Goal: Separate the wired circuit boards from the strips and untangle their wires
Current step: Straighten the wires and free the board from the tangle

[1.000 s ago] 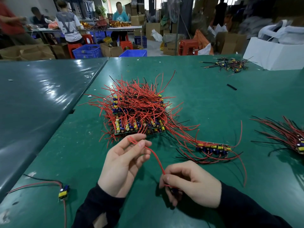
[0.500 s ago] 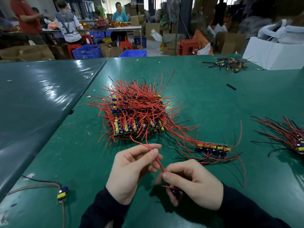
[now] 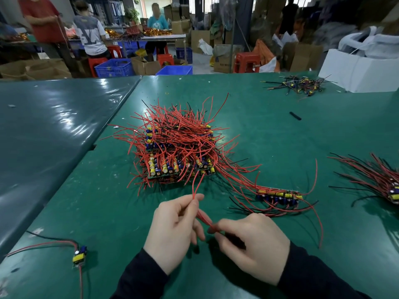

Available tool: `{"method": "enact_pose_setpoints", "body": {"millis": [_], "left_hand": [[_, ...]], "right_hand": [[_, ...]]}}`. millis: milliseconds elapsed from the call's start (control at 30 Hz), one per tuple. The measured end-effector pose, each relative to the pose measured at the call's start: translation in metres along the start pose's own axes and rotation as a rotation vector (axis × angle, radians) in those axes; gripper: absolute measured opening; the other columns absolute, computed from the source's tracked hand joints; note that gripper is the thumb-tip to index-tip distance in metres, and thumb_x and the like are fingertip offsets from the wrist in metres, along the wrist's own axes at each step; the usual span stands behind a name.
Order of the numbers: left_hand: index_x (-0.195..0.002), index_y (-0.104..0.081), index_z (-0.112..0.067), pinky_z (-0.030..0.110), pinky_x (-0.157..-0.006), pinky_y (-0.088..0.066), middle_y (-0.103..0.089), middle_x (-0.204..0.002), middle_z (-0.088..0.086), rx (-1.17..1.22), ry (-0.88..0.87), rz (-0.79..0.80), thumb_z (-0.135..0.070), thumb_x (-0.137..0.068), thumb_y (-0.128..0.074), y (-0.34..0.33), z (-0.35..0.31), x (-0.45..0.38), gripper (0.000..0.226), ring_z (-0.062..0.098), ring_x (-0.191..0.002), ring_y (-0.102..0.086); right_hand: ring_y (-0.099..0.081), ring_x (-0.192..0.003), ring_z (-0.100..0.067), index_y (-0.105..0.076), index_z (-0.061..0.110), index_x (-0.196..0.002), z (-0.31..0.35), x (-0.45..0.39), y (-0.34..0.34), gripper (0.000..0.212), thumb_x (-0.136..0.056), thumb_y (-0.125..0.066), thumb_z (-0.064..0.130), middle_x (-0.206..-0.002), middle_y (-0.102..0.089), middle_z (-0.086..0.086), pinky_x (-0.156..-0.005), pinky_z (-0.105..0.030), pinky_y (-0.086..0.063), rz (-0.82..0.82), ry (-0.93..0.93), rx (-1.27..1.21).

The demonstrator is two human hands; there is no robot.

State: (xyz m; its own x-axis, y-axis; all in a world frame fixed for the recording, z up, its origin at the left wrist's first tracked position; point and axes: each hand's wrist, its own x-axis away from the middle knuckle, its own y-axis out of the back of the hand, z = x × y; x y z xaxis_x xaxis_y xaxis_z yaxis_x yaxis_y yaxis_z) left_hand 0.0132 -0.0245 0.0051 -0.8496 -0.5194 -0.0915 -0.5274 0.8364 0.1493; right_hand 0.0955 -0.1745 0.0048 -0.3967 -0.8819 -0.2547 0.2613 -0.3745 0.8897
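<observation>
A heap of board strips (image 3: 179,152) with tangled red and black wires lies mid-table. Near the front edge, my left hand (image 3: 172,231) pinches two red wires (image 3: 197,186) between thumb and fingers; their free ends stick up toward the heap. My right hand (image 3: 252,244) grips the lower end of the same wires, and the board they belong to is hidden inside the fist. One strip of boards (image 3: 279,196) with trailing wires lies just right of my hands.
A single separated board (image 3: 79,255) with red and black leads lies at the front left. A wired bundle (image 3: 380,180) sits at the right edge, a smaller pile (image 3: 298,84) far right near a white box (image 3: 362,70). People work at tables behind.
My left hand has slid up and right along the red wires, drawing them straight and upright. My right hand has stayed in place holding their base.
</observation>
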Motion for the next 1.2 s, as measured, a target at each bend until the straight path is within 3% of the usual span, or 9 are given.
{"method": "enact_pose_setpoints", "body": {"millis": [67, 200, 267, 367, 533, 733, 833, 967, 1200], "left_hand": [[-0.093, -0.065, -0.008, 0.023, -0.038, -0.04, -0.068, -0.064, 0.008, 0.061, 0.015, 0.009, -0.005, -0.097, -0.042, 0.002, -0.002, -0.001, 0.023, 0.019, -0.044, -0.056], [-0.085, -0.072, -0.002, 0.018, -0.042, -0.041, -0.069, -0.069, 0.011, 0.397, 0.091, 0.062, -0.014, -0.09, -0.049, 0.007, -0.01, -0.001, 0.026, 0.014, -0.052, -0.059], [-0.088, -0.076, -0.008, 0.016, -0.046, -0.043, -0.07, -0.075, 0.008, 0.58, 0.136, 0.111, -0.022, -0.081, -0.05, 0.009, -0.014, -0.001, 0.03, 0.007, -0.06, -0.06], [-0.087, -0.077, -0.01, 0.015, -0.047, -0.043, -0.069, -0.072, 0.008, 0.651, 0.123, 0.1, -0.021, -0.081, -0.049, 0.008, -0.015, 0.0, 0.03, 0.006, -0.056, -0.056], [-0.095, -0.069, -0.005, 0.015, -0.049, -0.043, -0.068, -0.07, 0.011, 0.5, 0.042, 0.039, -0.018, -0.082, -0.049, 0.008, -0.015, 0.001, 0.027, 0.009, -0.054, -0.053], [-0.081, -0.078, -0.016, 0.013, -0.044, -0.043, -0.07, -0.07, 0.0, 0.592, 0.21, 0.034, -0.02, -0.073, -0.056, 0.02, -0.013, -0.007, 0.024, 0.002, -0.054, -0.058], [-0.079, -0.075, -0.005, 0.011, -0.038, -0.034, -0.065, -0.065, 0.005, 0.644, 0.191, 0.003, -0.014, -0.076, -0.054, 0.019, -0.013, -0.008, 0.023, 0.004, -0.044, -0.045], [-0.087, -0.065, 0.003, 0.013, -0.036, -0.032, -0.058, -0.061, 0.006, 0.628, 0.161, -0.024, -0.012, -0.078, -0.051, 0.014, -0.01, -0.007, 0.022, 0.006, -0.042, -0.043], [-0.08, -0.077, -0.003, 0.01, -0.034, -0.033, -0.056, -0.06, 0.002, 0.862, 0.387, 0.047, -0.012, -0.072, -0.056, 0.02, -0.011, -0.01, 0.024, 0.002, -0.04, -0.04]], "right_hand": [[-0.052, -0.05, -0.023, -0.067, 0.021, -0.088, 0.002, 0.0, 0.0, 0.025, -0.089, -0.046, 0.035, -0.055, -0.059, -0.002, -0.051, -0.036, -0.044, -0.022, 0.001, -0.138], [-0.053, -0.041, -0.012, -0.066, 0.016, -0.082, 0.01, -0.003, 0.005, 0.018, -0.091, -0.051, 0.021, -0.049, -0.058, 0.0, -0.046, -0.02, -0.041, 0.055, -0.168, -0.856], [-0.053, -0.04, -0.012, -0.067, 0.02, -0.083, 0.012, -0.005, 0.007, 0.02, -0.091, -0.049, 0.021, -0.05, -0.059, 0.0, -0.043, -0.02, -0.037, 0.14, -0.235, -1.147], [-0.054, -0.039, -0.011, -0.067, 0.02, -0.082, 0.014, -0.008, 0.01, 0.022, -0.09, -0.047, 0.02, -0.05, -0.059, -0.002, -0.041, -0.019, -0.037, 0.244, -0.251, -1.34], [-0.054, -0.039, -0.011, -0.064, 0.016, -0.082, 0.013, -0.009, 0.008, 0.019, -0.09, -0.047, 0.02, -0.051, -0.06, -0.003, -0.043, -0.022, -0.037, 0.308, -0.245, -1.37], [-0.054, -0.039, -0.01, -0.064, 0.015, -0.082, 0.012, -0.01, 0.007, 0.02, -0.09, -0.046, 0.02, -0.05, -0.06, -0.001, -0.042, -0.019, -0.039, 0.354, -0.274, -1.389], [-0.055, -0.04, -0.009, -0.062, 0.013, -0.084, 0.012, -0.009, 0.005, 0.019, -0.091, -0.046, 0.018, -0.051, -0.061, 0.0, -0.043, -0.019, -0.039, 0.393, -0.271, -1.382], [-0.056, -0.041, -0.009, -0.062, 0.013, -0.084, 0.013, -0.009, 0.004, 0.019, -0.092, -0.045, 0.017, -0.053, -0.062, 0.0, -0.044, -0.021, -0.039, 0.417, -0.27, -1.358], [-0.056, -0.042, -0.007, -0.06, 0.012, -0.086, 0.012, -0.009, 0.006, 0.019, -0.094, -0.044, 0.017, -0.054, -0.063, 0.002, -0.046, -0.02, -0.042, 0.485, -0.251, -1.381]]}}
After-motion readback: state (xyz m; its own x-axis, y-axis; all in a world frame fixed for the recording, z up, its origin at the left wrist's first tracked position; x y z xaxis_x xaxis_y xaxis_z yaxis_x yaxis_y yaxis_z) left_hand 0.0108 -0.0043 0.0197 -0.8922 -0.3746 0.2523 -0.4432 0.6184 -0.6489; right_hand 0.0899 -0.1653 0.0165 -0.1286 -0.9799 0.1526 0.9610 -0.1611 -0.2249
